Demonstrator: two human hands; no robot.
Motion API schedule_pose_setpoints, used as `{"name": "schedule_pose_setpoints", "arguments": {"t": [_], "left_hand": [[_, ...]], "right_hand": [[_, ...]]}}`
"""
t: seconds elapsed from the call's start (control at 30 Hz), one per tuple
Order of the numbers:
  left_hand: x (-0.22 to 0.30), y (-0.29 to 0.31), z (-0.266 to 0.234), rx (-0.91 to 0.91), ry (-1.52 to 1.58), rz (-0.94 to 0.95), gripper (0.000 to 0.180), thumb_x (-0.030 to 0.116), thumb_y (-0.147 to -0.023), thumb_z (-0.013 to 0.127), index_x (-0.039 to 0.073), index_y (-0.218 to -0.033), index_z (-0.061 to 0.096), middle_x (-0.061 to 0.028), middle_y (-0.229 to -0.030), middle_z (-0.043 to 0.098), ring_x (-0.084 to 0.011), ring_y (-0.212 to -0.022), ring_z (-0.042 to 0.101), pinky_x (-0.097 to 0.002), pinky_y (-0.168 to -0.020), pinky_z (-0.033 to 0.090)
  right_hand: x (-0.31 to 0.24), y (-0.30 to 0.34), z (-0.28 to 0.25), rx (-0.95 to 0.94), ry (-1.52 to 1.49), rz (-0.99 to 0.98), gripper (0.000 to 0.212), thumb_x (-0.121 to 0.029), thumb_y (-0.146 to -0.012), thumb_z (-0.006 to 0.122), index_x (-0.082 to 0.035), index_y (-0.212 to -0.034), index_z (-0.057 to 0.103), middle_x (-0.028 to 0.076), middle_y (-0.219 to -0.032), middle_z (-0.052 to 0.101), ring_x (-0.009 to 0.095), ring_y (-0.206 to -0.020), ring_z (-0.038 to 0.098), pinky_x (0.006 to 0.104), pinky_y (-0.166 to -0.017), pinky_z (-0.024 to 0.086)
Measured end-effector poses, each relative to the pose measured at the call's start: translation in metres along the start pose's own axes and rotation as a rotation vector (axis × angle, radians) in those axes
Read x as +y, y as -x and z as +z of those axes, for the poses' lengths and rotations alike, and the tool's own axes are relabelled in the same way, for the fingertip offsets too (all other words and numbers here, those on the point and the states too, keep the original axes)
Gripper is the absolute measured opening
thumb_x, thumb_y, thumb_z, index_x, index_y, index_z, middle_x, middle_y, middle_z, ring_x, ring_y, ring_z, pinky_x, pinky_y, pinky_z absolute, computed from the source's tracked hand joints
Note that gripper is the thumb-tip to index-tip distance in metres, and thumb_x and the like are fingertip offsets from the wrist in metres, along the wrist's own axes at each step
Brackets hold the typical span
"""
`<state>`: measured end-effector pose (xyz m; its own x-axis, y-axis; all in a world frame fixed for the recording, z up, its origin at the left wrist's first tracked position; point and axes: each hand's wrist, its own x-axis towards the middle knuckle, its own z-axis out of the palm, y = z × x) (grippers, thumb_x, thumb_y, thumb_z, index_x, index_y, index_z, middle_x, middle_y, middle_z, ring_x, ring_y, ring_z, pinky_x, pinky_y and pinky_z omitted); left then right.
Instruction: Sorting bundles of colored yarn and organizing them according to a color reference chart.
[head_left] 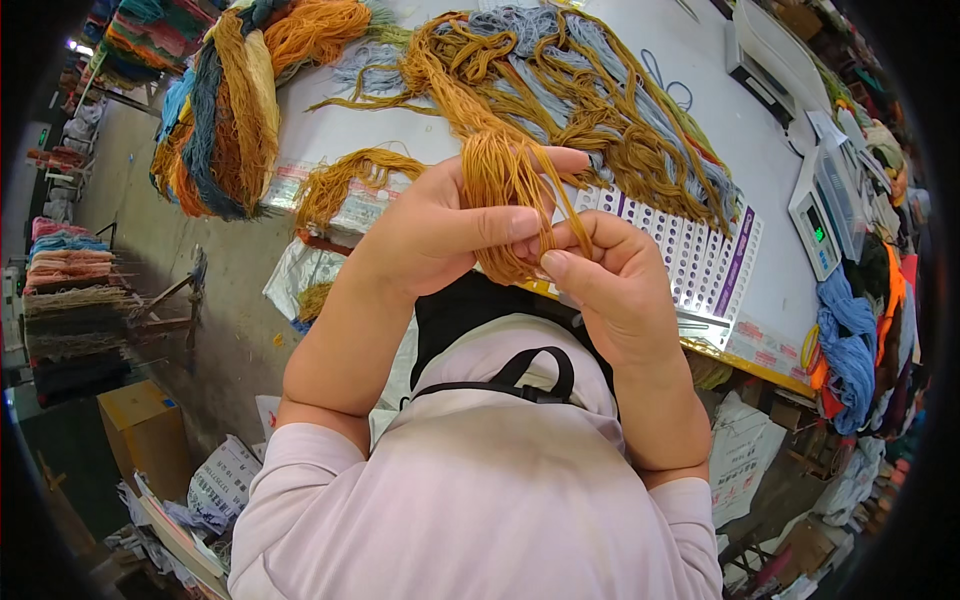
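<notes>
A looped bundle of golden-orange yarn [497, 170] hangs over my left hand [470, 215], its strands running back to the heap on the table. My left thumb presses across the front of the bundle, with the fingers behind it. Beside it, my right hand [610, 265] pinches a few strands of the same yarn between thumb and curled fingers. Both hands are close together above the table's near edge. Behind them spreads a large heap of brown-gold yarn [620, 130], with grey-blue yarn [515, 75] mixed in.
A white perforated card [690, 255] lies right of my hands on the white table [755, 200]. Further right stands a scale with a green display [818, 215]. Multicoloured skeins [225, 120] hang off the left edge. A cardboard box [148, 440] stands on the floor.
</notes>
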<state>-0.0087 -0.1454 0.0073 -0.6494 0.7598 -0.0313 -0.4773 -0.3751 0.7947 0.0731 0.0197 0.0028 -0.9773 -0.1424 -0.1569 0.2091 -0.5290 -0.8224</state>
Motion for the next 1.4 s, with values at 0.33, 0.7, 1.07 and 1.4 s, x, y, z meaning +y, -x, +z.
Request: {"name": "schedule_pose_setpoints", "arguments": {"t": [0.33, 0.7, 1.07, 1.4], "left_hand": [[0.002, 0.0, 0.005, 0.057, -0.076, 0.015, 0.07, 0.011, -0.076, 0.071, -0.009, -0.134, 0.037, -0.0013, -0.085, 0.058, -0.0097, -0.079, 0.056, -0.0234, -0.074, 0.044], [-0.001, -0.003, -0.002, -0.009, 0.056, -0.054, 0.07, 0.011, -0.078, 0.068, -0.008, -0.136, 0.033, -0.0041, -0.081, 0.056, -0.0098, -0.067, 0.051, -0.0222, -0.06, 0.041], [0.002, -0.002, -0.002, 0.016, 0.044, -0.055, 0.068, 0.008, -0.079, 0.066, -0.008, -0.136, 0.034, -0.0029, -0.078, 0.056, -0.0088, -0.063, 0.049, -0.0228, -0.057, 0.04], [-0.002, -0.004, 0.002, 0.114, -0.117, 0.037, 0.058, 0.01, -0.083, 0.064, -0.007, -0.133, 0.04, -0.0015, -0.078, 0.057, -0.0075, -0.063, 0.05, -0.0204, -0.06, 0.042]], "right_hand": [[-0.001, 0.001, -0.003, -0.038, -0.072, -0.025, 0.008, -0.003, -0.086, 0.061, 0.001, -0.093, 0.06, 0.003, -0.085, 0.063, 0.004, -0.076, 0.057, 0.0164, -0.068, 0.044], [0.002, -0.001, -0.003, 0.044, -0.068, -0.07, 0.007, -0.001, -0.083, 0.061, 0.0, -0.09, 0.059, 0.0, -0.081, 0.06, 0.003, -0.072, 0.053, 0.0171, -0.066, 0.043], [0.005, -0.003, -0.001, 0.093, -0.039, -0.14, 0.008, -0.001, -0.084, 0.058, -0.002, -0.092, 0.058, 0.0, -0.083, 0.059, 0.006, -0.075, 0.053, 0.0204, -0.072, 0.042], [0.005, -0.01, 0.004, 0.19, 0.433, -0.019, 0.011, -0.009, -0.082, 0.065, -0.001, -0.076, 0.06, -0.003, -0.074, 0.054, 0.002, -0.063, 0.044, 0.018, -0.057, 0.034]]}}
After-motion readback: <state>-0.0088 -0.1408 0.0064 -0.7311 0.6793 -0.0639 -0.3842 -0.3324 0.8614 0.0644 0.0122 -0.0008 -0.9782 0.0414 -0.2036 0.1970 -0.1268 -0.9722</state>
